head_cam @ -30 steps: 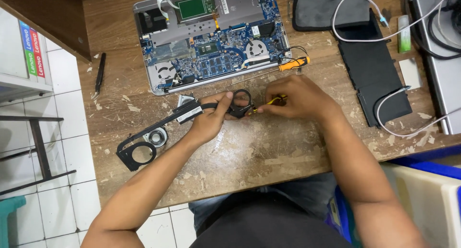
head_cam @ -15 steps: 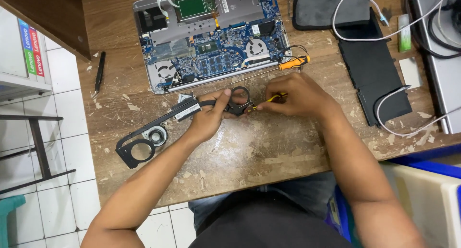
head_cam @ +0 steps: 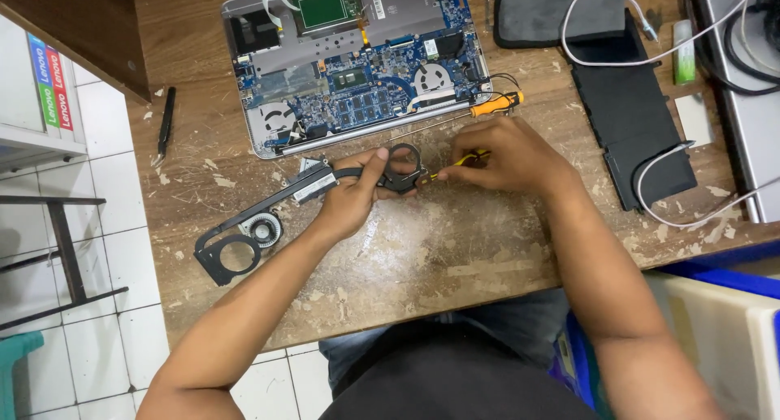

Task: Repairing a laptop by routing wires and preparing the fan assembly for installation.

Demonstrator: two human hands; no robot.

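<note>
The wooden counter (head_cam: 422, 257) has a broad bare stretch in front of the hands, running down to its near edge above the person's lap; its left edge drops off to the tiled floor (head_cam: 106, 225). Behind the hands lies the opened laptop (head_cam: 357, 62), close enough that room there is tight, and a black battery pack (head_cam: 634, 119) with white cables sits well apart to the right.

The black heat-pipe and fan frame (head_cam: 268, 217) is long and thin, its axis slanting from the lower left (where a ring and a small round fan (head_cam: 264, 227) rest on the counter) up to the right, ending in a ring between the hands. The left hand (head_cam: 357, 197) has its grip pinched on that upper end. The right hand (head_cam: 512, 156) has its grip closed around a small yellow-handled screwdriver (head_cam: 459, 164), tip pointing left at the ring. An orange-handled screwdriver (head_cam: 491, 106) lies just beyond.
</note>
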